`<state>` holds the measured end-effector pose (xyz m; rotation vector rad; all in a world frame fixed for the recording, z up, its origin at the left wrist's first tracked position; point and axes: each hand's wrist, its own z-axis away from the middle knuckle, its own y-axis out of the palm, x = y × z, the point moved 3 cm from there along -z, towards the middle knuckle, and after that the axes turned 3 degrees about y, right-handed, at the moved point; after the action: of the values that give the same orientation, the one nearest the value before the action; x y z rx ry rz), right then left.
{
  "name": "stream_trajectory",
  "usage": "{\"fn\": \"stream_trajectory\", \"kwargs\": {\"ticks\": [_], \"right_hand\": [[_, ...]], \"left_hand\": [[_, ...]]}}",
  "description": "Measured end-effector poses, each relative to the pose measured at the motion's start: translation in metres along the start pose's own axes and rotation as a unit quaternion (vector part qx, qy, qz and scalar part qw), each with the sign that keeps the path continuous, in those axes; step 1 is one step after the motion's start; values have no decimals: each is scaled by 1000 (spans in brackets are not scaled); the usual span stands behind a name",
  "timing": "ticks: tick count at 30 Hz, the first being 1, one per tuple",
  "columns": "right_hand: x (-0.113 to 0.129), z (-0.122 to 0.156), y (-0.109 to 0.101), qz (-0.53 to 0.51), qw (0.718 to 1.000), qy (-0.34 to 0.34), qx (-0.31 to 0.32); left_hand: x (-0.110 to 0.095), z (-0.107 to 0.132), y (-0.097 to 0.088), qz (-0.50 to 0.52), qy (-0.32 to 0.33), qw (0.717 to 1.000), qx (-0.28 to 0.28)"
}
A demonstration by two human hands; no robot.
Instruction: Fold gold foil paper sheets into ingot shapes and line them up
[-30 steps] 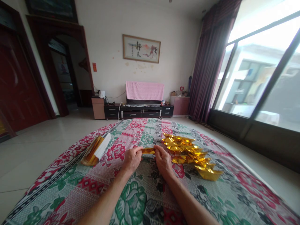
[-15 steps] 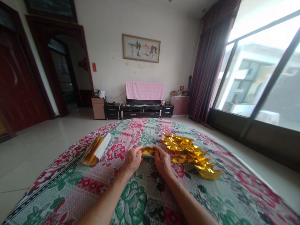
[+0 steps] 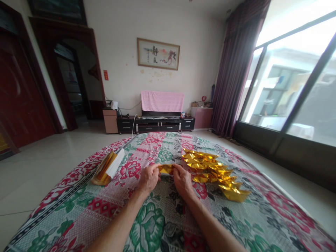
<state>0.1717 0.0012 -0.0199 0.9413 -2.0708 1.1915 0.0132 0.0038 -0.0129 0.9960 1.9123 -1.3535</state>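
Head view: left hand (image 3: 149, 179) and right hand (image 3: 183, 180) pinch the ends of a gold foil strip (image 3: 166, 169) over the bench (image 3: 147, 225), near folded foil ingots (image 3: 203, 166). It looks fuller than a second ago.

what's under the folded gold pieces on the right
The patterned cloth shows around the gold pieces, with part of a red flower visible at their near left. The area directly beneath them is covered, so I can't tell whether anything else lies there.
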Motion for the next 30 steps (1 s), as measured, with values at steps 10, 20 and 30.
{"fn": "stream_trajectory", "kwargs": {"ticks": [10, 20, 30], "right_hand": [[1, 0, -1, 10, 1000, 7, -6], [0, -2, -2, 2, 1000, 14, -27], [2, 2, 0, -21, 999, -27, 12]], "left_hand": [[2, 0, 1, 33, 0, 999, 31], [-1, 2, 6, 78, 13, 995, 65], [9, -4, 1, 23, -29, 999, -15]]}}
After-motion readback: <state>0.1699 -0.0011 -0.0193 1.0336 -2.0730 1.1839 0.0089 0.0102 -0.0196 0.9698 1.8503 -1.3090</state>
